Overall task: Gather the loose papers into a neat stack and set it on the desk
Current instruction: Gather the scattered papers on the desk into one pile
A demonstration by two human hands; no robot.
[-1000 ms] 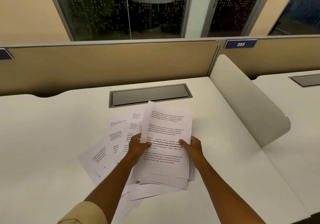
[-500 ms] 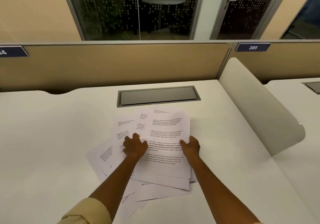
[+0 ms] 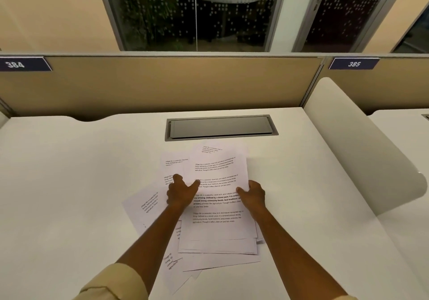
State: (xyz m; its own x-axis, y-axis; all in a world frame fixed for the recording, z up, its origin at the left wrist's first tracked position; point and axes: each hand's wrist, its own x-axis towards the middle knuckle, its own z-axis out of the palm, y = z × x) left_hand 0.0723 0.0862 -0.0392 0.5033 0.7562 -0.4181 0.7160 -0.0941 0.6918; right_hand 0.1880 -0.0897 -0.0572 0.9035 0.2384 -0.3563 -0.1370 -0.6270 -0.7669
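Lowered flat onto white desk (image 3: 69,183): printed sheets (image 3: 216,207), pressed under spread left hand (image 3: 181,195) and right hand (image 3: 253,197), fanned, unsquared.

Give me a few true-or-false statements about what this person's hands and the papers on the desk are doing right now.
1. Both hands, left hand and right hand, rest on the papers. True.
2. The papers form one neat, squared stack. False: several sheets fan out to the left and below.
3. The desk number signs read 384 and 385. True.
4. The papers cover the grey cable hatch. False: they lie just in front of it.
5. The sheets are blank. False: they carry printed text.
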